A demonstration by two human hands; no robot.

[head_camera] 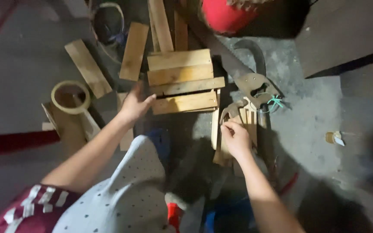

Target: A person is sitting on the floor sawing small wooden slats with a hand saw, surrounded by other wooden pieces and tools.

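The left hand (135,105) lies open against the left end of the slatted wooden panel (183,81), whose slats run left to right on the concrete floor (311,112), while the right hand (235,137) pinches thin wooden strips (247,118) beside the handsaw (249,82).

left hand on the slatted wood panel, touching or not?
Touching. The head view shows the left hand with its thumb and fingers laid against the left edge of the slatted wood panel, with no gap between them.
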